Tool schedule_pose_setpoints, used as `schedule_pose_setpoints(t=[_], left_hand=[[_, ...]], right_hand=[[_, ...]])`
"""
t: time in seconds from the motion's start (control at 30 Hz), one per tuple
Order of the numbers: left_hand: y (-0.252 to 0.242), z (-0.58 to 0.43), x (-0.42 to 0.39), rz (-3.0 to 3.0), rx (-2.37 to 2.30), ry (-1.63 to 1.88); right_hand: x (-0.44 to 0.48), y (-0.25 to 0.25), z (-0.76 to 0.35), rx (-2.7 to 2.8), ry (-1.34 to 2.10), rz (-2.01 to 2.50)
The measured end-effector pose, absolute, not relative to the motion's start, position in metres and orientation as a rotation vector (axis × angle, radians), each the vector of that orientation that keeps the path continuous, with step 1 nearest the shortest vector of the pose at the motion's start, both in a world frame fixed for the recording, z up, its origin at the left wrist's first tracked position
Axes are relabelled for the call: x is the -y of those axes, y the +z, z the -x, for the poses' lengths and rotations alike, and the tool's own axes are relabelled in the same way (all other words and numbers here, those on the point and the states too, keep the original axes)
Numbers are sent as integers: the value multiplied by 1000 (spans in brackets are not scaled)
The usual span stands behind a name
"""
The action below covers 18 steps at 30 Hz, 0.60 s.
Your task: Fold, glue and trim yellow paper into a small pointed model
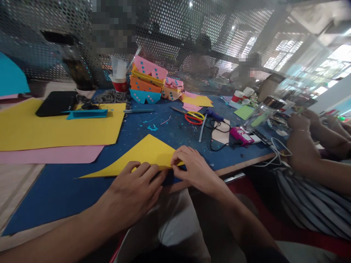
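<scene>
The left hand touches 1 triangular yellow paper sheet, grip unclear; the right hand pinches the sheet's right end.

Bare left hand and right hand; dark sleeve; pale trousers.

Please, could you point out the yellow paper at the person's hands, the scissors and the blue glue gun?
Yellow paper [149, 152]: head view, middle of its visible face.
Scissors [187, 113]: head view, where blades meet handles.
Blue glue gun [215, 115]: head view, middle of its body.
</scene>
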<state>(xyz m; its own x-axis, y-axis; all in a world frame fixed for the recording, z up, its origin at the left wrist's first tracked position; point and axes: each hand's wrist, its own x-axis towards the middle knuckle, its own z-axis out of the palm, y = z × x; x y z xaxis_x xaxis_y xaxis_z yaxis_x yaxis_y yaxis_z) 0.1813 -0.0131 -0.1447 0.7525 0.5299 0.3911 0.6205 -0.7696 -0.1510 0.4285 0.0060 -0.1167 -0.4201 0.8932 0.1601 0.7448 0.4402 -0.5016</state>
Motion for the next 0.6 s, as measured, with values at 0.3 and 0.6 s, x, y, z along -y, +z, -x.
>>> schedule_pose_setpoints(t=[0.3,0.6], left_hand=[[-148,-183,12,2652,883,-491],[-144,-183,11,2662,885,-451]], right_hand=[[-6,-116,-430,2281,522,1422],[-5,-112,-430,2269,552,1416]])
